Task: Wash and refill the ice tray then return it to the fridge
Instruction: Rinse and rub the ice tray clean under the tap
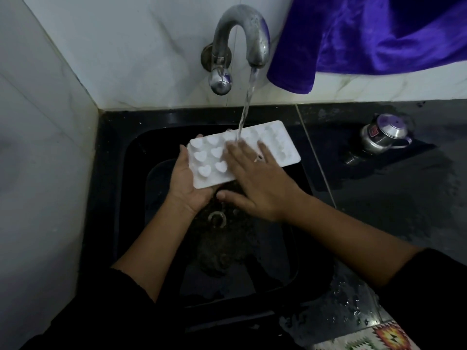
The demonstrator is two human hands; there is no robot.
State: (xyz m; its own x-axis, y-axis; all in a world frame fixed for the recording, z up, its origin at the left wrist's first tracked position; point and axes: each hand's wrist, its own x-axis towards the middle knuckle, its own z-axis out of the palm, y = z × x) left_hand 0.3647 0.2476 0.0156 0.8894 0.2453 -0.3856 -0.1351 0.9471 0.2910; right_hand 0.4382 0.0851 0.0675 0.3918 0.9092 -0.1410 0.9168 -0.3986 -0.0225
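Grips ice tray's (209, 160) end in left hand (185, 180), fingers (199, 136) apparently curled round it; presses flat, straight-fingered right hand (255, 180) on top under the tap's (255, 34) stream.

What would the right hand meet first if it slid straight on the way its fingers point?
Probably the water stream, which falls on the ice tray just ahead of the right hand; depth is unclear.
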